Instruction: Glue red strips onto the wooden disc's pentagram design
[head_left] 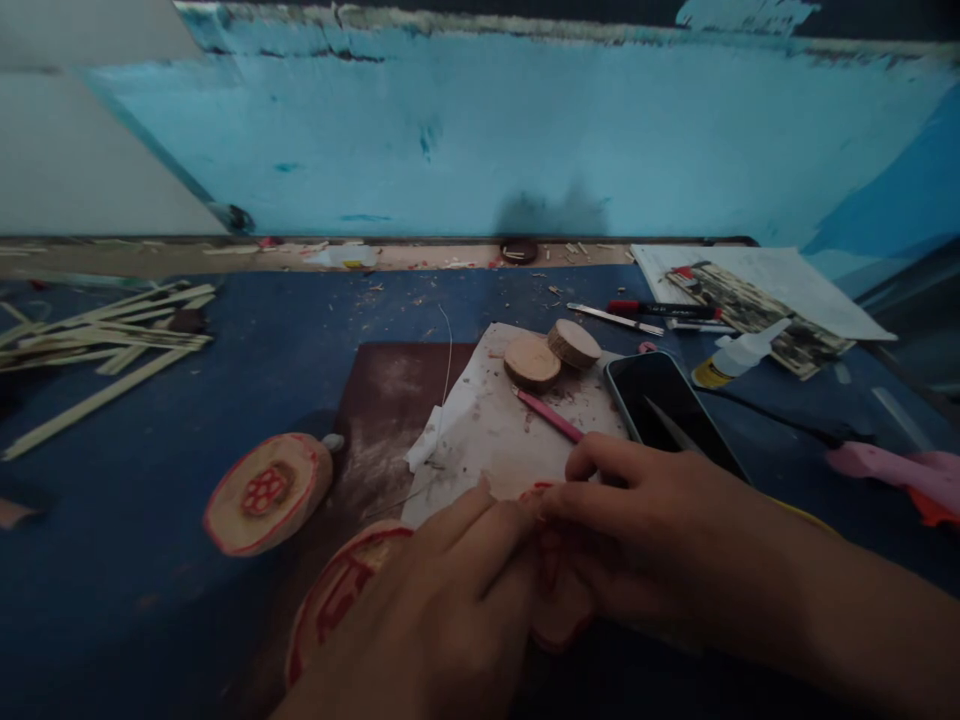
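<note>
My left hand (457, 580) and my right hand (637, 520) meet at the bottom centre, fingers bent around a small wooden piece with red markings (559, 610). The fingers hide much of that piece. Left of my left hand lies a larger round wooden piece with red lines (352, 575), partly covered by the hand. A wood slice with a red rim and a red flower-like centre (262, 492) rests further left. Beyond my hands, a pink pencil-like stick (551, 415) and two plain wood slices (532, 361) (574, 343) lie on white paper (469, 400).
A phone (664, 395) lies just beyond my right hand. Behind it are a glue bottle (739, 355), a red-and-black marker (664, 309) and a patterned board (772, 315). Thin wooden sticks (112, 335) pile up at left. A pink tool (892, 475) is at right.
</note>
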